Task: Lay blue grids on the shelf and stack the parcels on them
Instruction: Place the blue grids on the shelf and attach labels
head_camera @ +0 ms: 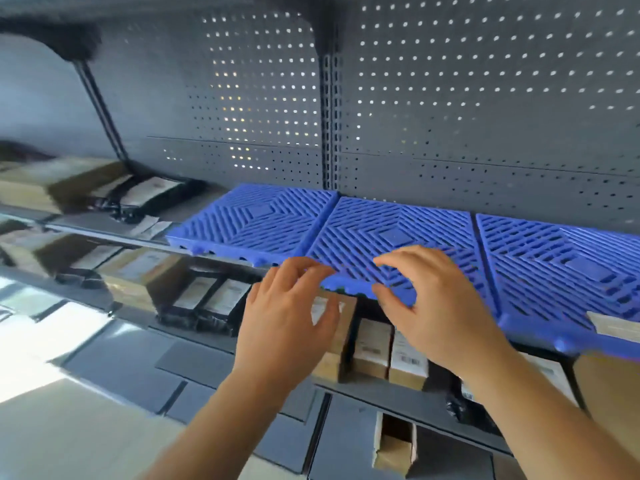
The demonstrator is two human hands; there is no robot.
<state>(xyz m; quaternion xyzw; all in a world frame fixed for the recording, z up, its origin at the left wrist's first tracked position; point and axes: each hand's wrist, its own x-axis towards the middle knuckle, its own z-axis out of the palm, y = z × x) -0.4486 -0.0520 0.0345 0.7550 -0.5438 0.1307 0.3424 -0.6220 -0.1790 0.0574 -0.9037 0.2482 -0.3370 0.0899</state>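
Note:
Three blue grids lie side by side on the grey shelf: the left grid, the middle grid and the right grid. My right hand pinches the middle grid's front edge, thumb against the edge and fingers curved over the top. My left hand touches the same grid's front left corner with its fingertips, its thumb spread below. Black bag parcels and cardboard boxes sit on the shelf left of the grids. A pale parcel corner rests on the right grid.
A perforated grey back panel rises behind the shelf, with an upright post in the middle. The lower shelf holds boxes and black bags. An open small carton stands further down.

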